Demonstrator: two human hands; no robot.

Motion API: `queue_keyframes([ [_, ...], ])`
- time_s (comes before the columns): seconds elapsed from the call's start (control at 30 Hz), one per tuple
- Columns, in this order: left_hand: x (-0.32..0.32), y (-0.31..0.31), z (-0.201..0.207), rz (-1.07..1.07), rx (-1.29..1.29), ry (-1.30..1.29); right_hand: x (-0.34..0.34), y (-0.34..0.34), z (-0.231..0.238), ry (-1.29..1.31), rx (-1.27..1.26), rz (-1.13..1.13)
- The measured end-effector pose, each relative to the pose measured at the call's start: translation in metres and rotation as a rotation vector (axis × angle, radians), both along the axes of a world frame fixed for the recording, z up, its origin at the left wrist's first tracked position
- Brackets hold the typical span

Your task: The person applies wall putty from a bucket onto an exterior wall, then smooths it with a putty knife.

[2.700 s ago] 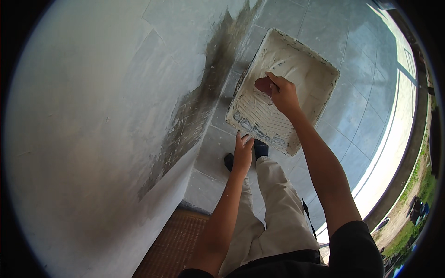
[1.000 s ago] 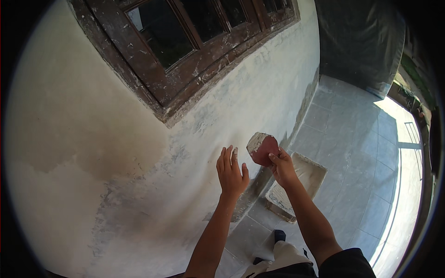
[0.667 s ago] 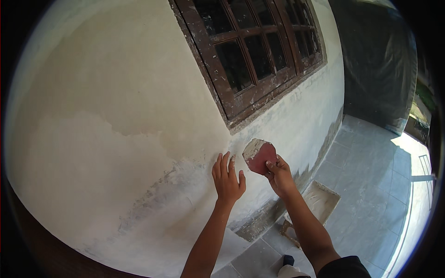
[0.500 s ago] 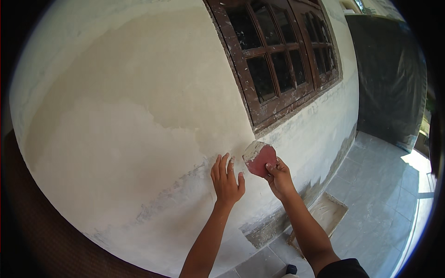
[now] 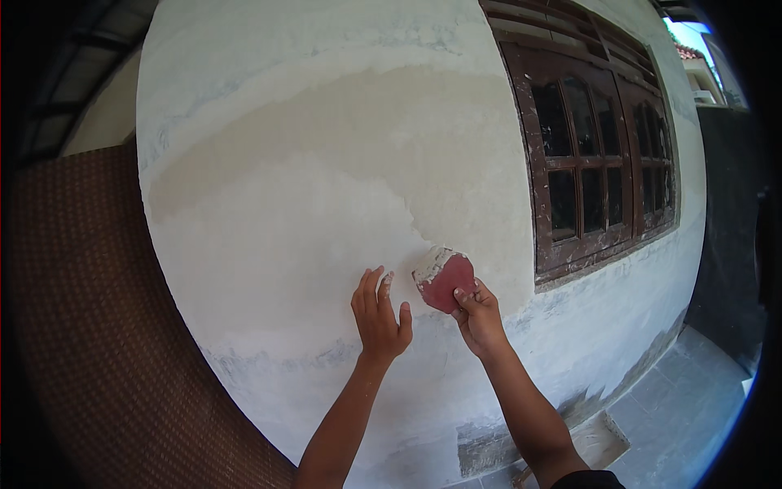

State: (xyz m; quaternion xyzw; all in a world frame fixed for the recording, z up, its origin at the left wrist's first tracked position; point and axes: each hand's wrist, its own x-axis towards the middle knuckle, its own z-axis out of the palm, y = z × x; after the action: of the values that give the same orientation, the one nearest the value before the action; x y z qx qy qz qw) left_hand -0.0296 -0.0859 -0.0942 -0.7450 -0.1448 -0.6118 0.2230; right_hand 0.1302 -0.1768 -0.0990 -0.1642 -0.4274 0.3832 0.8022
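Observation:
Between the thumb and fingers of my right hand (image 5: 479,318) is a flat red putty spreader (image 5: 450,287), its upper left edge caked with pale putty. The blade is tilted in front of the wall (image 5: 269,261); I cannot tell whether it touches. Just left of it, my left hand (image 5: 380,319) is raised with fingers stretched, holding nothing, with a pale smear on one fingertip. The wall carries a smooth whitish coat around the hands and a darker beige band (image 5: 326,114) above.
A brown wooden window (image 5: 582,171) with splashed frame is set in the wall at right. A shallow tray (image 5: 603,444) lies below my right forearm on the grey tiled floor (image 5: 676,399). Brown woven sheeting (image 5: 81,310) stands at left, a dark panel (image 5: 729,236) at far right.
The view has swung up and to the left, showing more upper wall and the woven sheeting. Both hands and the spreader are now farther from the window's lower corner.

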Motion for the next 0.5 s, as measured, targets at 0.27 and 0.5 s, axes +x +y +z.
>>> queue_keyframes([
  [0.27, -0.053, 0.004, 0.054, 0.157, 0.1, -0.057, -0.046, 0.025, 0.056, -0.049, 0.1, 0.142],
  [0.5, -0.115, 0.003, 0.08, 0.233, 0.18, -0.068, -0.097, 0.049, 0.081, -0.07, 0.17, 0.258],
])
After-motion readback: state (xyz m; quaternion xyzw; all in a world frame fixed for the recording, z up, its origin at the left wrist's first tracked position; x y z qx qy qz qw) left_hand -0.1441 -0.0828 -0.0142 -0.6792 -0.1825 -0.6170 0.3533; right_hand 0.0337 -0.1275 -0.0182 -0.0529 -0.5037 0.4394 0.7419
